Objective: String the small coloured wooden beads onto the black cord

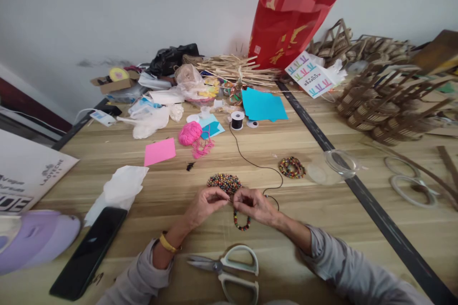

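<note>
My left hand (206, 204) pinches thumb and forefinger together, with something too small to make out at the tips. Almost touching it, my right hand (253, 204) is closed on a beaded cord. A short loop of multicoloured beads (242, 227) hangs below its fingers. Just behind both hands lies a pile of small multicoloured beads (223, 182), partly hidden by them. From a spool of black cord (237, 120), a thin black cord (250, 159) curves over the table and round beside my right hand. Scissors (218, 265) with pale handles lie spread in front of me.
A coil of strung beads (292, 167) and a clear round lid (339, 164) lie to the right. Pink yarn (190, 133), blue paper (265, 105) and a red bag (286, 28) are farther back. At left lies a phone (89, 252); small woven baskets (375, 112) stand at right.
</note>
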